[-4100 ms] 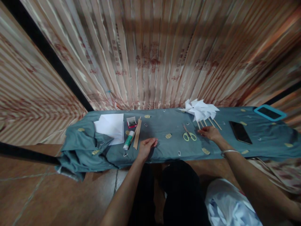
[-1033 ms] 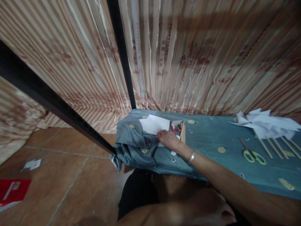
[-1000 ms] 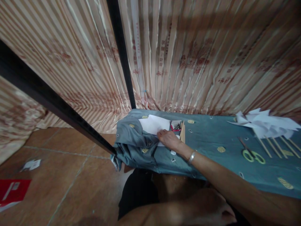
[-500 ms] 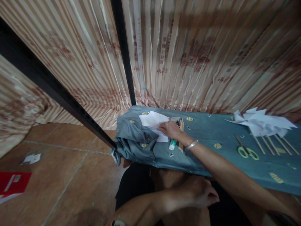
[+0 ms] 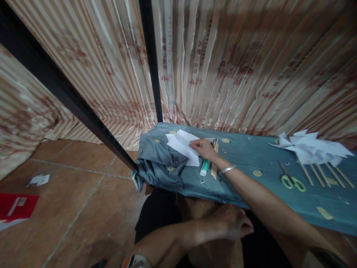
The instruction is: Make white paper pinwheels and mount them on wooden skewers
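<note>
On the cloth-covered table [image 5: 240, 186], my right hand [image 5: 205, 149], with a silver bangle at the wrist, pinches the edge of a white paper sheet [image 5: 180, 143]. More white paper [image 5: 192, 160] lies under that sheet. Just right of the paper is a green and white glue stick [image 5: 205, 167], close under my wrist. Beside it runs a small bundle of thin wooden sticks [image 5: 214, 169], partly covered by my hand. My left hand [image 5: 233, 222] is curled closed over my lap, away from the table, and nothing shows in it.
Scissors with green handles [image 5: 292, 182] lie farther right. White paper pinwheels [image 5: 312, 145] on several wooden sticks are at the far right. Black metal posts [image 5: 152, 63] stand at the left, and a striped curtain [image 5: 223, 67] hangs behind. A red packet [image 5: 18, 205] lies on the floor.
My right hand has lifted the edge of the upper paper sheet slightly and shifted a little to the right. My left hand stays curled over my lap.
</note>
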Demonstrator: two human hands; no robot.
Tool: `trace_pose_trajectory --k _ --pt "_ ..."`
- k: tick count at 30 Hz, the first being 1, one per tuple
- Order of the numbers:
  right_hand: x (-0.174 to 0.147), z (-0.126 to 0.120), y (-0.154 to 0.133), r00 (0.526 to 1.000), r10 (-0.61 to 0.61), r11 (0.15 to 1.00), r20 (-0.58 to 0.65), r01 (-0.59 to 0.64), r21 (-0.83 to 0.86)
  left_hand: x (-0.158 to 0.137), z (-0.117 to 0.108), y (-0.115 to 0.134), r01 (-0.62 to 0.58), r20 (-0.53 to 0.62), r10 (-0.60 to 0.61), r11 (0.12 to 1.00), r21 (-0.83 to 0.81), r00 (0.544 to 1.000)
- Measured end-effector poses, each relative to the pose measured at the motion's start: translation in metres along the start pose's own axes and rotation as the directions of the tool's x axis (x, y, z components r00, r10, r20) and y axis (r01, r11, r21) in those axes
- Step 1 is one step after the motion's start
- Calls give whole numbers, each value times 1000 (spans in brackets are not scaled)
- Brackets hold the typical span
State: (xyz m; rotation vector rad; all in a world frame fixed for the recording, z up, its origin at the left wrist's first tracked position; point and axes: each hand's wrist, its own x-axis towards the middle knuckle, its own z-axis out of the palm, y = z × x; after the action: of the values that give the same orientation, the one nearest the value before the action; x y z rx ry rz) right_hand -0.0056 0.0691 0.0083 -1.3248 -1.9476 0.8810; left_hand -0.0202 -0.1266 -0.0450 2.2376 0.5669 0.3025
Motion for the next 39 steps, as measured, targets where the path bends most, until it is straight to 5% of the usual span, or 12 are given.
trace_pose_trajectory --k 6,8,11,14,16,18,22,27,29,35,39 --pt "-3 -41 -9 976 91 975 -198 -46 218 3 -22 3 20 -66 -17 999 39 998" --pt "-17 -63 -11 929 209 876 -307 -38 480 5 -28 2 27 -95 -23 999 45 995" --pt "-51 -97 -6 863 315 795 -395 -13 606 9 -33 0 14 -152 -8 999 36 988" --pt "-92 -131 3 768 298 875 -567 17 483 16 -35 -2 3 -207 -2 1000 1 978" --pt "-119 -150 10 676 195 967 -711 -13 253 21 -35 -3 4 -243 -11 999 -32 970" --pt "-142 -163 16 667 50 993 -744 -113 -35 25 -37 -6 30 -305 -50 997 -71 951" --pt "-170 -159 39 747 -117 915 -655 -175 -363 28 -44 -18 69 -468 -99 994 -80 878" --pt "-203 -129 83 863 -148 930 -484 -44 -364 21 -53 -37 150 -639 -67 986 78 766" --pt "-221 -122 97 884 -101 953 -456 -46 -300 20 -55 -42 168 -630 -29 972 162 776" --pt "-259 -120 109 919 94 988 -382 -134 -80 32 -58 -43 160 -425 -44 957 242 904" --pt "-257 -123 106 894 212 976 -394 -217 31 40 -60 -37 209 -391 -118 957 199 913"
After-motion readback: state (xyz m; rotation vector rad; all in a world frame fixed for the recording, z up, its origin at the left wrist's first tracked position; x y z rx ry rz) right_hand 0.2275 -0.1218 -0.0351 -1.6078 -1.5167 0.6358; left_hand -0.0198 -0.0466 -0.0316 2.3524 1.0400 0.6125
